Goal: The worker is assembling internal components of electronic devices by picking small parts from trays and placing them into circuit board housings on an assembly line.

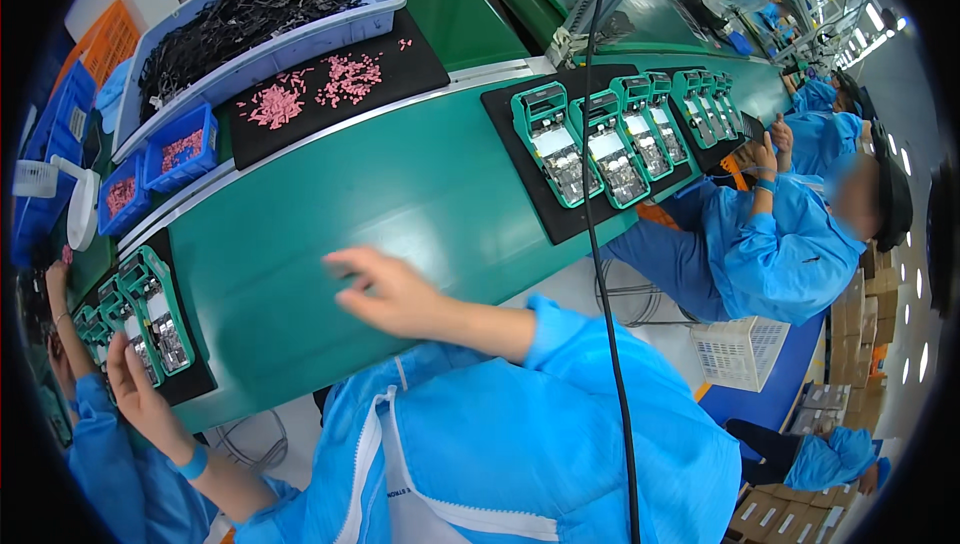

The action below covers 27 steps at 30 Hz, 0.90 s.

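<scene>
1. Green-framed devices (168, 329) with exposed circuit boards stand in a row on a dark mat (198, 376) at the left end of a long green surface (300, 214), close to a worker in a blue jacket (520, 434)
2. Fingers extended, the worker's left hand (142, 389), above a blue wristband (190, 462), is at the near edge of that row with no grip visible; whether it touches a device cannot be told
3. Loosely curled and blurred, the right hand (395, 294) hovers over the middle of the surface, grasping nothing visible
4. Another person's hand (58, 289) shows at far left, beyond the row
5. Across the surface, two small blue trays (190, 176) hold pink parts, next to a black mat (405, 69) bearing two loose heaps of pink pieces (275, 104)
6. Behind them, a large pale bin (300, 44) is heaped with black parts (240, 24)
7. Toward the right, matching green units (560, 149) line further dark mats, near a seated co-worker (780, 254) in blue, with a pale slatted crate (740, 349) on the floor side
</scene>
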{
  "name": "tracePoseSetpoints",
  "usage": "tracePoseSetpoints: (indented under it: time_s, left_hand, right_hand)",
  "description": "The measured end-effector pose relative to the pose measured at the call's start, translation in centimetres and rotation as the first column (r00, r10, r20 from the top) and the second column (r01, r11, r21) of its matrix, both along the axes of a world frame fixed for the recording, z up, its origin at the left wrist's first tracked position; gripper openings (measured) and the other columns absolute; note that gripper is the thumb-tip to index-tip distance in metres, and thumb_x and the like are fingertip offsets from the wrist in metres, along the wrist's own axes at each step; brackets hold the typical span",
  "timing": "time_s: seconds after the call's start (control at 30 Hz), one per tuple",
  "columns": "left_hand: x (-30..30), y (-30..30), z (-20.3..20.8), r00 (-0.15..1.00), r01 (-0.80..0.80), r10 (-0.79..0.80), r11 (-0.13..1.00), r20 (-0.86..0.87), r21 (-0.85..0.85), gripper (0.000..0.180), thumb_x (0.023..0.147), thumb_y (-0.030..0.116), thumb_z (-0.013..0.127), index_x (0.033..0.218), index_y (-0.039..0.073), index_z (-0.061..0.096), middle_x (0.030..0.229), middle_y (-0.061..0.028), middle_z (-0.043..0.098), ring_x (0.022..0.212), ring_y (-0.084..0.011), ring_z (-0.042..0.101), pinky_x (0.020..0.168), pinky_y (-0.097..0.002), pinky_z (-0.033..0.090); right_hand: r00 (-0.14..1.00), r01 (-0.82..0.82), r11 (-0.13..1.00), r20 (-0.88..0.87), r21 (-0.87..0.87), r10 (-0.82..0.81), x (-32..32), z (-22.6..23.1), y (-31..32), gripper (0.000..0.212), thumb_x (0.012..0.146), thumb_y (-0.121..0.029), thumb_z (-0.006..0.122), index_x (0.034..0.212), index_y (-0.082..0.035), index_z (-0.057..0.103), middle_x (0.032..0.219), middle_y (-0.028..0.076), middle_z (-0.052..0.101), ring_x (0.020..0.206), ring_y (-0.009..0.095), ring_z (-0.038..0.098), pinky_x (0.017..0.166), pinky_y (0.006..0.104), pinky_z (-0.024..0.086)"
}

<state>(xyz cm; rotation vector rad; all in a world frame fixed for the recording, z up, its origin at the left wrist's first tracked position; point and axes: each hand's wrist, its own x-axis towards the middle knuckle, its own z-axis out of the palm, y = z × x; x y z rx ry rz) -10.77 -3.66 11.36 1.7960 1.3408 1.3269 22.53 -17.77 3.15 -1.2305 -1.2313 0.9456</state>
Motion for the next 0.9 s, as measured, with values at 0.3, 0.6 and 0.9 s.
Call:
tracePoseSetpoints:
  time_s: [0.3, 0.6, 0.9]
  left_hand:
    - [-9.8, 1.1, -11.7, 0.639, -0.444, 0.569, 0.823, -0.518, 0.355, 0.065, 0.097, 0.042, 0.042, 0.137, -0.008, 0.032, 0.14, -0.032, 0.03, 0.13, -0.0436, 0.029, 0.108, -0.0498, 0.024]
    - [-7.1, 0.2, -9.6, 0.774, -0.473, 0.541, 0.839, -0.328, 0.268, 0.068, 0.098, 0.044, 0.041, 0.135, -0.011, 0.03, 0.137, -0.0299, 0.036, 0.125, -0.0416, 0.037, 0.105, -0.0443, 0.029]
    - [-7.7, -0.3, -9.3, 0.747, -0.444, 0.559, 0.822, -0.36, 0.355, 0.069, 0.098, 0.046, 0.037, 0.136, -0.011, 0.027, 0.139, -0.0299, 0.031, 0.128, -0.0421, 0.032, 0.106, -0.0468, 0.026]
  right_hand:
    - [0.663, -0.61, 0.698, -0.723, -0.375, 0.191, -16.8, 1.4, 13.6, 0.027, 0.073, -0.003, 0.064, 0.095, 0.008, 0.052, 0.082, 0.014, 0.054, 0.065, 0.021, 0.053, 0.078, 0.0368, 0.05]
    - [0.78, -0.436, 0.73, -0.626, -0.527, 0.014, -21.6, 0.9, 17.4, 0.028, 0.068, -0.002, 0.065, 0.092, 0.005, 0.051, 0.067, 0.016, 0.052, 0.05, 0.023, 0.049, 0.043, 0.0382, 0.04]
    - [0.892, -0.292, 0.852, -0.445, -0.435, 0.079, -23.1, 1.6, 15.9, 0.033, 0.073, 0.007, 0.055, 0.104, 0.009, 0.043, 0.106, 0.028, 0.057, 0.081, 0.044, 0.065, 0.049, 0.0461, 0.057]
